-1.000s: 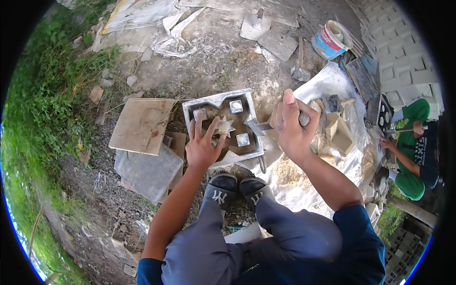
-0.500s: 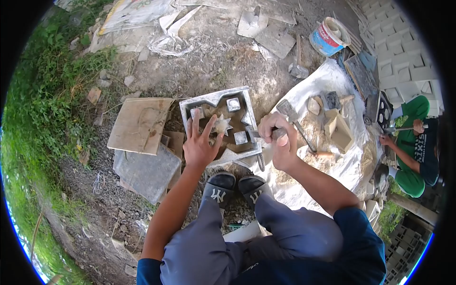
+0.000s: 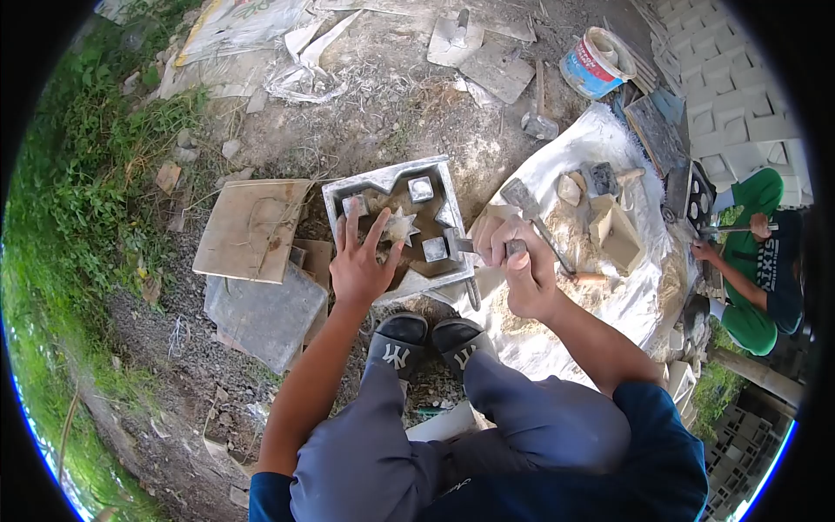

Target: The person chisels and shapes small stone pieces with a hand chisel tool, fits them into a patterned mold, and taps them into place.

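Observation:
A square metal mould point(image 3: 329, 193) lies on the ground before my feet, with block-shaped pieces and a star-shaped piece point(image 3: 401, 228) inside. My left hand point(image 3: 361, 268) rests over its left side, fingers spread, holding nothing. My right hand point(image 3: 522, 261) is closed round the handle of a short tool with a flat metal end point(image 3: 454, 244). That end is over the mould's right side, beside a small block point(image 3: 434, 250). Whether it touches the mould I cannot tell. The tool's exact kind is partly hidden by my fingers.
Right of the mould, a white sack point(image 3: 600, 348) bears sandy powder, a trowel-like tool point(image 3: 522, 198) and a box-like mould point(image 3: 616, 233). Boards point(image 3: 252, 228) lie left. A paint bucket point(image 3: 597, 65) and hammer point(image 3: 539, 126) are farther off. Another person point(image 3: 765, 270) works at right.
My right hand has turned slightly, and more of the tool's flat metal end shows over the mould's right side. My left hand stays spread over the mould. The whole view has shifted slightly.

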A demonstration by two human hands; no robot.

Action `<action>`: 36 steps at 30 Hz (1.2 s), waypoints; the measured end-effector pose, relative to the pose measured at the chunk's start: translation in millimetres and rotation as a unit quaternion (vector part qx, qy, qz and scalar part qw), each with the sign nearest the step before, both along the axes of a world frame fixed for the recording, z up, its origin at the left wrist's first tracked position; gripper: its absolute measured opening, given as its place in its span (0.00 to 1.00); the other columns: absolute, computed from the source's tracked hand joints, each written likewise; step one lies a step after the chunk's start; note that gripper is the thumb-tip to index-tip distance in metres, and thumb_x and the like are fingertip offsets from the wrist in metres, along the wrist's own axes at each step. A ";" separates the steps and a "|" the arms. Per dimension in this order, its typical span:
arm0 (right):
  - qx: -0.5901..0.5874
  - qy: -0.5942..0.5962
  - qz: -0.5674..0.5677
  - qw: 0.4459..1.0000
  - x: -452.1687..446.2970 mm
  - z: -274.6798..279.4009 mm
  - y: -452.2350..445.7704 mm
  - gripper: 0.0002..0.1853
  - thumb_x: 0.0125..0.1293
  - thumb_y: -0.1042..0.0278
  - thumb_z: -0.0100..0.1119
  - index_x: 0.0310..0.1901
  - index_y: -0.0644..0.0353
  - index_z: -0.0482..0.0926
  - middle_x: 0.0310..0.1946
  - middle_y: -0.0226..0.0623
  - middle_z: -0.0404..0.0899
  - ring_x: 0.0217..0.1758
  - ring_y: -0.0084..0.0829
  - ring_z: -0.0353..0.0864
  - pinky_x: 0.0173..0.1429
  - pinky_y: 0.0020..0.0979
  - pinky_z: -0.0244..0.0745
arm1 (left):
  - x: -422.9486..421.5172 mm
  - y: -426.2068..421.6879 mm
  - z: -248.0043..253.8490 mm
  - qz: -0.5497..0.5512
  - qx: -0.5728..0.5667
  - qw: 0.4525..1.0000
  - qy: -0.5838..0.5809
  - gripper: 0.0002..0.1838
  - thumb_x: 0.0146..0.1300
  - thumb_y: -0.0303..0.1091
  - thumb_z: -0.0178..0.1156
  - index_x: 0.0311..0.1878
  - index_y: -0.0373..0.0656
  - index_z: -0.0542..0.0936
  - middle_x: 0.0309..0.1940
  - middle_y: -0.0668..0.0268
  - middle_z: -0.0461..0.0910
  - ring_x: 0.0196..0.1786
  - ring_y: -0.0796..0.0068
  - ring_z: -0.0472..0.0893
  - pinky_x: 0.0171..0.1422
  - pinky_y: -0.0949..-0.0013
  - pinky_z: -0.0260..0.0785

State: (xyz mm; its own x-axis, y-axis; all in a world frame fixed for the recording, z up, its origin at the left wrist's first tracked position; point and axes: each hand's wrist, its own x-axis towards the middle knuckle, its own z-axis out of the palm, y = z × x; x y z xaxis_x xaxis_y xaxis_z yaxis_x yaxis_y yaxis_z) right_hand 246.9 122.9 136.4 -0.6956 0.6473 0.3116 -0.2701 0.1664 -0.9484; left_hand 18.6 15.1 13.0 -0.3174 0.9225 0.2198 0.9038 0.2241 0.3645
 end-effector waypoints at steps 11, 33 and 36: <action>0.096 0.014 0.090 0.991 13.2 -36.5 -6.7 0.23 0.80 0.45 0.52 0.39 0.61 0.68 0.29 0.34 0.67 0.31 0.31 0.67 0.38 0.35 0.66 | 3.5 -0.7 1.1 0.007 0.013 1.000 -0.002 0.31 0.66 0.55 0.68 0.73 0.70 0.75 0.81 0.56 0.60 0.73 0.36 0.71 0.55 0.44 0.83; 0.311 -0.200 0.058 0.927 40.7 -49.5 -19.8 0.18 0.68 0.80 0.65 0.53 0.53 0.68 0.47 0.37 0.84 0.44 0.40 0.88 0.46 0.38 0.85 | 2.0 -2.4 3.6 0.010 -0.011 1.000 -0.005 0.32 0.66 0.55 0.68 0.73 0.68 0.75 0.81 0.57 0.60 0.73 0.38 0.70 0.54 0.45 0.84; 0.186 -0.354 0.078 0.913 51.5 -72.8 -14.2 0.25 0.60 0.76 0.68 0.57 0.57 0.68 0.51 0.42 0.82 0.51 0.48 0.87 0.49 0.42 0.86 | 3.4 -0.8 2.4 0.010 -0.008 1.000 -0.008 0.32 0.65 0.56 0.68 0.73 0.68 0.75 0.81 0.57 0.60 0.73 0.38 0.70 0.54 0.45 0.84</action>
State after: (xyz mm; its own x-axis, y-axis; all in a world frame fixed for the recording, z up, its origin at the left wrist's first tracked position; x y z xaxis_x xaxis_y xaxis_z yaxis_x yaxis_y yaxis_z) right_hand 298.4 108.6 63.6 -0.8827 0.4643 -0.0729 0.3407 0.5252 -0.7798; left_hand 22.1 14.4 15.5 -0.3390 0.9191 0.2008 0.8933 0.2475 0.3751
